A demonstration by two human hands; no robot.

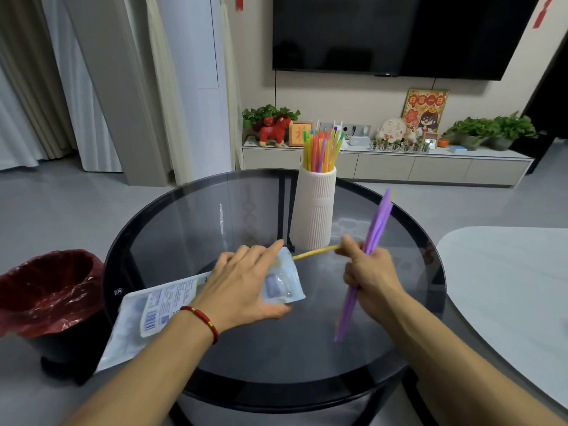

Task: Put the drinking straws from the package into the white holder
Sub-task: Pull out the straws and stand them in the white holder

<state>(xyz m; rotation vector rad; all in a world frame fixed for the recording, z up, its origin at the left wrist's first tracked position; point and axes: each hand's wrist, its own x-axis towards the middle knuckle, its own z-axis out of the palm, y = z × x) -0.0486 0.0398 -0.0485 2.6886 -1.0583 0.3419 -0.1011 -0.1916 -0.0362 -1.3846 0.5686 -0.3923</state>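
Centre frame: left hand (246,281) fingers pin the package (172,305); right hand (368,272), fist around purple straws (373,235), pinches a yellow straw (313,252) half-drawn out. Next, likely: the holder (313,210) above.

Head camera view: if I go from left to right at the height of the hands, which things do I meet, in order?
Red-lined bin → straw package → left hand → yellow straw → right hand, holding purple straws → white table.
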